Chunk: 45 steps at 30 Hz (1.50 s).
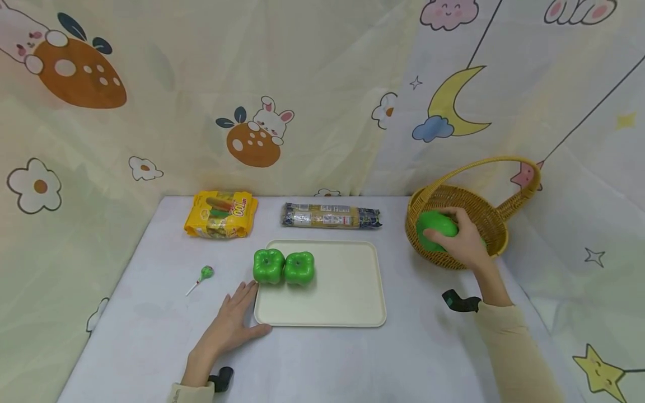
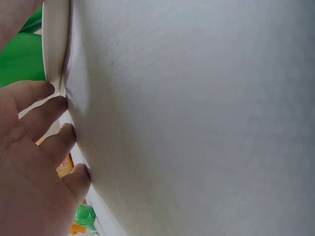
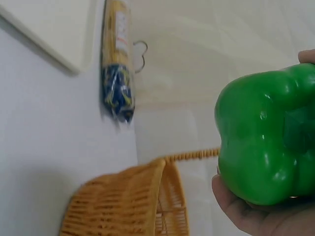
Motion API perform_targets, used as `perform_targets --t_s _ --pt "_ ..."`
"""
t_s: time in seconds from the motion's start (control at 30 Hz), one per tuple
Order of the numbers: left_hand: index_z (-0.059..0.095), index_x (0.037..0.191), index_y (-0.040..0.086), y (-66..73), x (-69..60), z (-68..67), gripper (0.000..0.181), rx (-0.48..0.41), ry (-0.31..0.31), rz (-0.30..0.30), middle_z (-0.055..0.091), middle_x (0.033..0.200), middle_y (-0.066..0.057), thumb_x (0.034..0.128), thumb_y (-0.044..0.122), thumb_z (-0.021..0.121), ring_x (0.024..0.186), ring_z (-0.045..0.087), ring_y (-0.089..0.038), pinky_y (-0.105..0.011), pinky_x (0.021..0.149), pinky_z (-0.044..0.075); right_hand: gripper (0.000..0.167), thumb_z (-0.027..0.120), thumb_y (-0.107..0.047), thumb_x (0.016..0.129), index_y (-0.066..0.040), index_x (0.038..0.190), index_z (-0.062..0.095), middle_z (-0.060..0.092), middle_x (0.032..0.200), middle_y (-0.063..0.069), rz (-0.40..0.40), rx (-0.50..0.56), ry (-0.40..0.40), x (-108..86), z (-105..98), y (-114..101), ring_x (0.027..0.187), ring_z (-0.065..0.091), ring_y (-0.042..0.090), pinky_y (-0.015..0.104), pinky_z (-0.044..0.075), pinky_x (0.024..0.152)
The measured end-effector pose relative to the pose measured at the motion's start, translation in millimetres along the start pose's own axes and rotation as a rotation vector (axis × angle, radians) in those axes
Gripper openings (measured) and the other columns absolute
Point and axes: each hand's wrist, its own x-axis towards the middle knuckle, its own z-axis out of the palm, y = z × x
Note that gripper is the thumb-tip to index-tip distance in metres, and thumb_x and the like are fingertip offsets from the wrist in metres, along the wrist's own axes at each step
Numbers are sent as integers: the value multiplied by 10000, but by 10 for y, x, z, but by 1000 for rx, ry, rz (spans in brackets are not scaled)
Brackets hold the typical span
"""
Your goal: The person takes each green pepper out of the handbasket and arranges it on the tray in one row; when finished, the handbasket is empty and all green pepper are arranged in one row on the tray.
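Note:
My right hand grips a green bell pepper over the front left part of the wicker basket. The right wrist view shows that pepper large, with fingers around it and the basket below. A bit of green shows behind the hand, too hidden to identify. My left hand lies with fingers spread at the lower left corner of the cream tray; in the left wrist view its fingers touch the tabletop beside the tray rim. Two green peppers sit side by side on the tray's left part.
A yellow snack packet lies at the back left, and a long noodle-like package behind the tray. A green lollipop lies left of the tray. The basket's tall handle arches up at the right, near the patterned cloth backdrop.

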Motion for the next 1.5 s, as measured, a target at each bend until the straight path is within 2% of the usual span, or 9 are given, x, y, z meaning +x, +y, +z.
perform_targets --t_s 0.17,0.3,0.53,0.87,1.07,1.3,1.5 --pt "290 1583 69 3 -3 -2 1079 3 3 3 284 1660 -160 771 566 798 1559 185 -417 -673 1261 130 693 695 -437 907 -153 1472 412 454 1445 220 -36 -12 -22 -27 65 -102 1156 516 393 323 465 770" --pt "293 1581 68 2 1 5 1078 10 11 13 296 1655 -162 770 565 800 1556 194 -417 -675 1258 143 652 717 -371 900 -147 1455 459 446 1470 183 -99 -6 -18 -21 113 -142 1173 513 370 348 468 793" --pt "298 1580 71 2 5 12 1083 12 17 16 302 1655 -155 762 565 808 1555 202 -414 -676 1256 149 574 734 -307 873 -133 1384 539 481 1351 154 -200 -34 -8 4 200 -222 1099 496 291 355 453 791" --pt "300 1578 61 4 9 7 1082 13 21 22 299 1654 -160 762 559 810 1554 205 -414 -677 1256 151 656 783 -329 840 -145 1384 468 567 1375 137 -198 4 -76 27 362 -358 1070 564 303 331 490 803" --pt "300 1577 59 13 6 -2 1081 0 20 20 296 1655 -162 761 544 815 1556 198 -414 -670 1261 143 652 806 -267 825 -93 1342 451 620 1397 96 -251 35 -110 40 476 -421 1055 584 275 320 512 813" --pt "307 1573 51 24 -8 -5 1078 0 29 25 310 1648 -169 757 531 822 1551 210 -420 -677 1256 150 614 838 -198 774 -51 1276 516 592 1408 146 -354 67 -150 45 671 -487 1041 605 295 337 549 797" --pt "301 1576 56 20 -13 -2 1082 -10 18 20 302 1652 -165 758 537 821 1555 199 -418 -678 1257 141 593 851 -237 753 -101 1266 586 552 1367 135 -412 31 -150 48 854 -517 1028 568 267 328 523 786"
